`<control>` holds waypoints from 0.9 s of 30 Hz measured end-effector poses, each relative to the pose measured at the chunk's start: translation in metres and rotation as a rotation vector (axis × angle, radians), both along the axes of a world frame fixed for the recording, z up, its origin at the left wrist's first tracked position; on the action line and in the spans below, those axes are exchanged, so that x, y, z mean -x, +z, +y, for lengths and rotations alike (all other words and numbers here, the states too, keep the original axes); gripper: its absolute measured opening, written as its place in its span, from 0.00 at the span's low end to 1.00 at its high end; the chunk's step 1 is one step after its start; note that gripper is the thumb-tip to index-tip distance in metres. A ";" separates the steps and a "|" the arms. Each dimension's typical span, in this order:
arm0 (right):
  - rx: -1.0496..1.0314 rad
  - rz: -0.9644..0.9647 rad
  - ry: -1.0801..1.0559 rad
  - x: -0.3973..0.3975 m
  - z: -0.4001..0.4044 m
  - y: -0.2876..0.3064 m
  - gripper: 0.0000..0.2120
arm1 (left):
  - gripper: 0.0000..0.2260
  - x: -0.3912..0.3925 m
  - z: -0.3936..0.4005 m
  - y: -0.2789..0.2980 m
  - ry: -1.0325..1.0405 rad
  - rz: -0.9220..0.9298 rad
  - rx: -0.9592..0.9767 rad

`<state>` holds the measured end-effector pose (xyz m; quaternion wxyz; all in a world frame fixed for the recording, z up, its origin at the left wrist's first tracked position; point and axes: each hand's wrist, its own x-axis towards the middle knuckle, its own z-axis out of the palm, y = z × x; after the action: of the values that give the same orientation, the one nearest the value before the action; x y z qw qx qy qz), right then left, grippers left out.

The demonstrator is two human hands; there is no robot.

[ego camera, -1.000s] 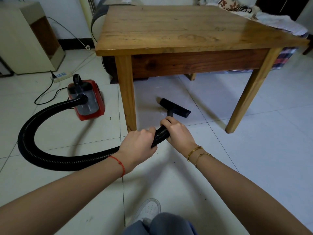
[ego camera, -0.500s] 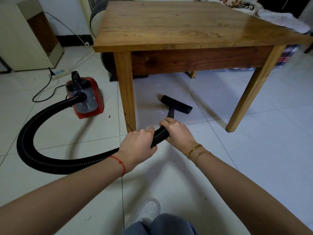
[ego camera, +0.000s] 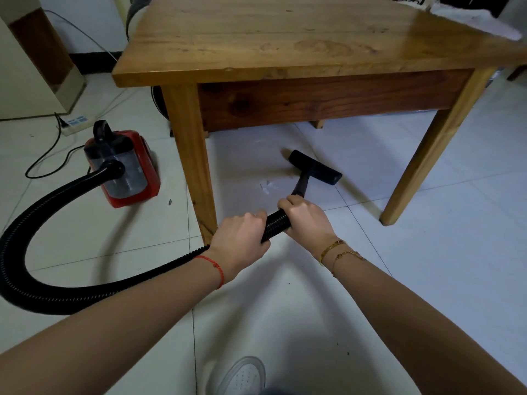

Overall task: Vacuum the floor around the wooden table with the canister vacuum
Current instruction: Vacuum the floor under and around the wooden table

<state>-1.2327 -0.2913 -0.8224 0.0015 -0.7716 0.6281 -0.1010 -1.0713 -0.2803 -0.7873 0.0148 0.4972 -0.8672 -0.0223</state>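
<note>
- I see a floor [ego camera: 427,266] of pale glossy tiles with thin grout lines, a few dark specks near my feet and a small white scrap just beside the nozzle tube.
- The wooden table [ego camera: 285,44] fills the upper middle; its near-left leg [ego camera: 196,178] stands just behind my left hand, its near-right leg [ego camera: 422,155] well to the right.
- The red canister vacuum [ego camera: 125,169] sits on the tiles left of that near-left leg, with a white power strip [ego camera: 74,124] and a dark cord behind it, and a cream cabinet [ego camera: 28,67] in the far left corner.
- The black ribbed hose [ego camera: 34,286] leaves the canister's front, sweeps in a wide loop to the left and comes back to my hands.
- The black floor nozzle [ego camera: 315,167] lies flat on the tiles under the table's front edge, between the two near legs.
- My left hand [ego camera: 239,242] wraps the hose from above, fingers curled tight round it, a red string at the wrist.
- My right hand [ego camera: 306,219] grips the hose end just ahead, fingers closed round it, gold bracelets on the wrist.
- A white shoe [ego camera: 242,376] shows at the bottom edge.
</note>
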 end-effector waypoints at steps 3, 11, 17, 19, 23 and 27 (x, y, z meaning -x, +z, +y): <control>-0.027 0.031 -0.059 0.018 -0.009 0.000 0.10 | 0.09 0.019 -0.014 -0.005 -0.019 0.011 -0.002; -0.094 0.036 -0.183 0.061 -0.018 -0.004 0.10 | 0.09 0.072 -0.032 -0.014 -0.030 0.050 -0.046; -0.148 0.030 -0.187 0.067 -0.011 -0.009 0.12 | 0.09 0.077 -0.025 -0.020 -0.035 0.055 -0.077; -0.163 0.028 -0.199 0.064 -0.007 -0.013 0.12 | 0.09 0.074 -0.022 -0.024 -0.044 0.042 -0.070; -0.170 0.040 -0.196 0.056 0.000 -0.023 0.11 | 0.09 0.065 -0.015 -0.032 -0.055 0.005 -0.064; -0.206 0.004 -0.194 0.041 0.007 -0.016 0.12 | 0.10 0.050 -0.009 -0.021 -0.065 -0.011 -0.124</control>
<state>-1.2736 -0.2848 -0.8382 0.0696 -0.7030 0.7069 -0.0341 -1.1211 -0.2897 -0.8083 -0.0218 0.4689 -0.8799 -0.0737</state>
